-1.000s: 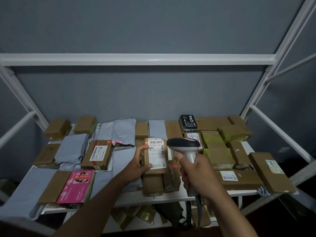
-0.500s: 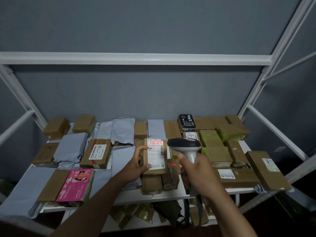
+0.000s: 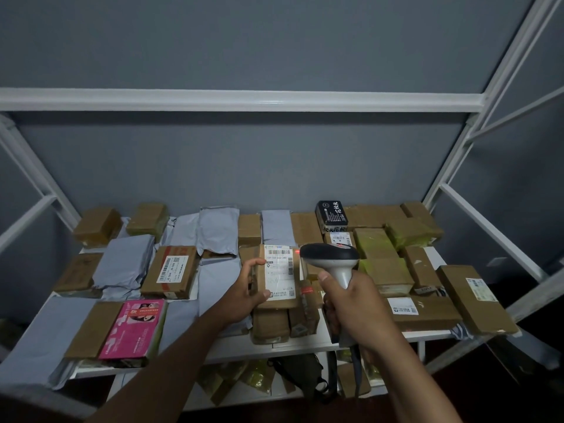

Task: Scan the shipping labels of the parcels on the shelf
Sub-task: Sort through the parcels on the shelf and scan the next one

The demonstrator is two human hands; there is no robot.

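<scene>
Left hand (image 3: 244, 296) is gripping the small brown cardboard parcel (image 3: 276, 277) upright above the white metal shelf (image 3: 305, 346), right hand (image 3: 357, 303) clenching the grey handheld scanner (image 3: 331, 259). Red beam's slipping off its white shipping label (image 3: 279, 271) now, so probably scanned, next parcel.

a blue-grey wall (image 3: 244, 56) is filling the background behind the white metal frame (image 3: 238, 99), whose top crossbar is running level across the view. slanted white struts (image 3: 500, 83) are rising at the right side. under the shelf, yellowish crinkled bags (image 3: 256, 377) and a dark olive bag (image 3: 300, 374) are lying on a lower level, partly hidden in dim light.
</scene>
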